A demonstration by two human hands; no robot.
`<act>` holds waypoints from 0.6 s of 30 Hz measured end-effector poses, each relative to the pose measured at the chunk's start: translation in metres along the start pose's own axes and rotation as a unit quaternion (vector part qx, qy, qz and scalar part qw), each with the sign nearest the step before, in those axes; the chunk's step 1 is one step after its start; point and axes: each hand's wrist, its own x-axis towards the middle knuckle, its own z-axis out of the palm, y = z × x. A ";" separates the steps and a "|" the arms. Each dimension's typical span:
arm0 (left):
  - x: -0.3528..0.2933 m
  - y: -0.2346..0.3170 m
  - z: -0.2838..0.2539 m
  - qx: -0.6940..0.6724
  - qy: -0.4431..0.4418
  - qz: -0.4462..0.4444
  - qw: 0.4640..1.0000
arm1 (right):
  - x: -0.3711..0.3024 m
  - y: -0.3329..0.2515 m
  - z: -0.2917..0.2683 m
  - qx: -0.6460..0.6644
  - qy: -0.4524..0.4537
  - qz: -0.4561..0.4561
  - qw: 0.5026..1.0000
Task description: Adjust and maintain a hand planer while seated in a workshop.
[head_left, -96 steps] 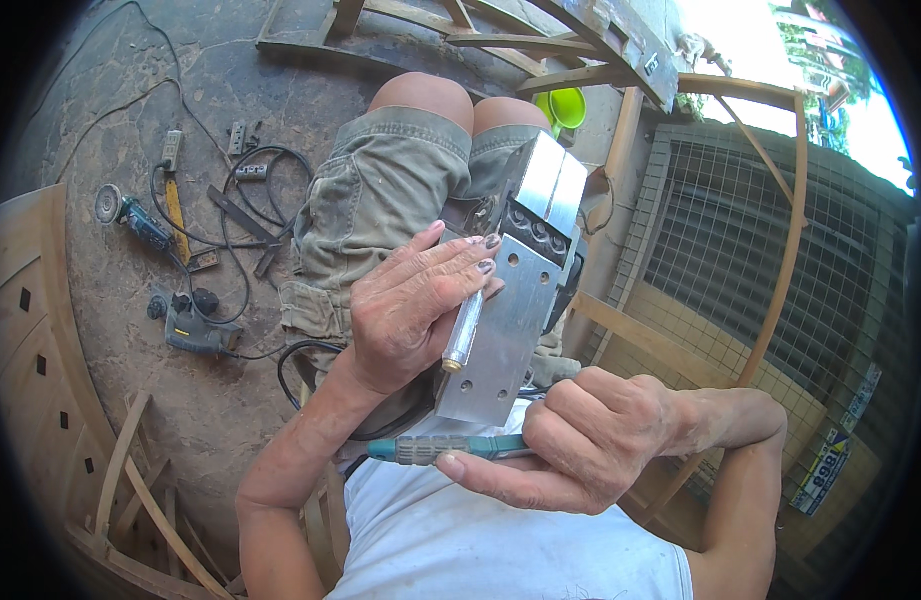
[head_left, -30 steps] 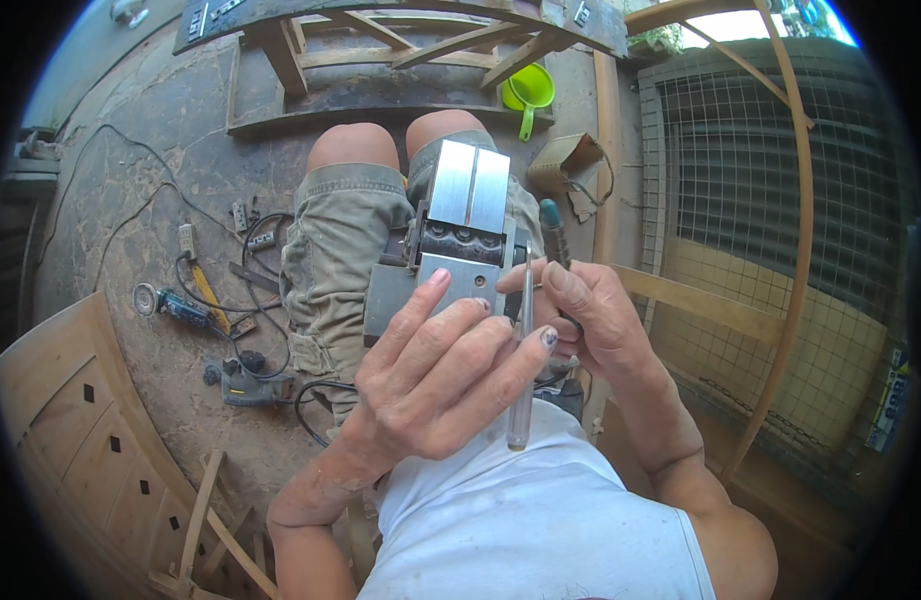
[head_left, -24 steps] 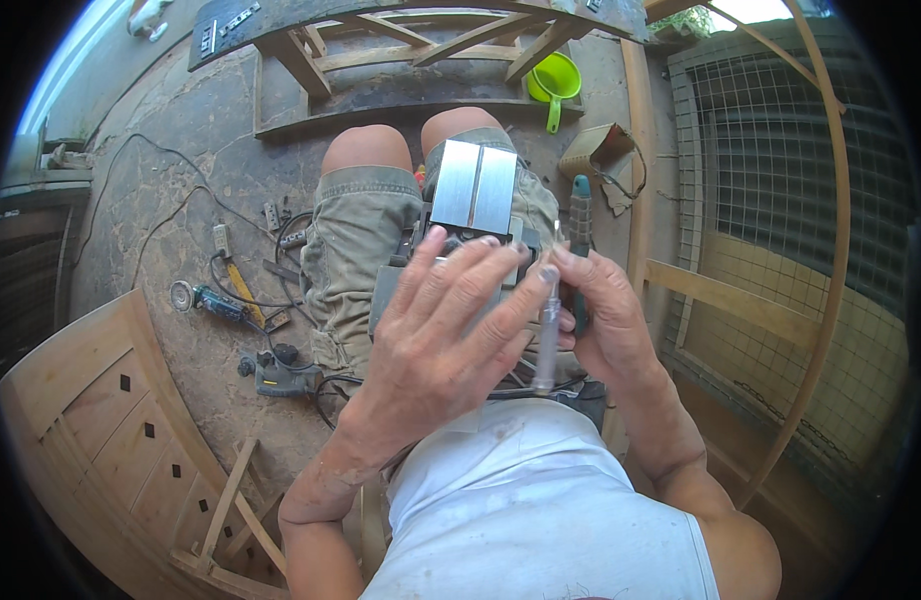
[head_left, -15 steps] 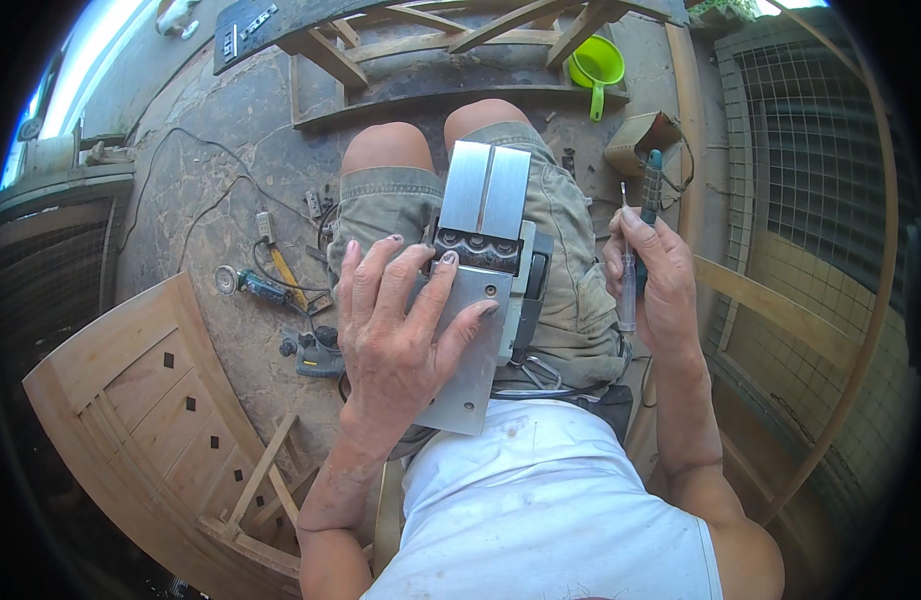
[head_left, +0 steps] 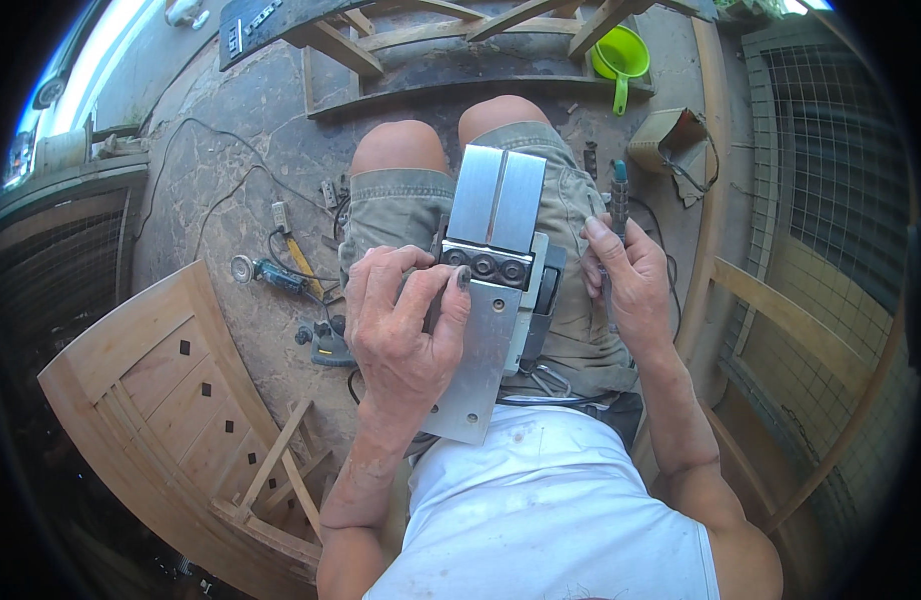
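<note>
An electric planer [head_left: 486, 350] lies sole up across my lap, its bright two-part front plate [head_left: 499, 195] toward my knees. Between front plate and rear sole, the cutter drum [head_left: 486, 265] shows several dark round bolt heads. My left hand [head_left: 406, 315] is closed at the left side of the planer, with thumb and fingertips at the drum's left end; its curled fingers hide part of the tool. Off the planer's right side, my right hand [head_left: 626, 275] grips a slim screwdriver [head_left: 607, 285] with a clear handle. A teal-ended tool [head_left: 620, 195] sticks up beside its fingers, apparently held too.
An angle grinder [head_left: 271, 275] and a dark power tool [head_left: 329, 345] lie on the floor to the left, among cords. A carved wooden door panel [head_left: 171, 370] leans at lower left. Ahead stands a wooden bench [head_left: 431, 38]; a green dipper [head_left: 621, 58] and cardboard box [head_left: 666, 140] sit ahead right.
My left fingers have curled in from lying spread over the sole to the drum's end. The drum has turned, showing its bolt heads more fully. My right hand has shifted left toward the planer.
</note>
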 end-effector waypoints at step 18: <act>0.000 -0.002 0.004 -0.161 0.019 -0.167 0.973 | 0.005 0.009 -0.003 -0.026 0.011 0.017 0.999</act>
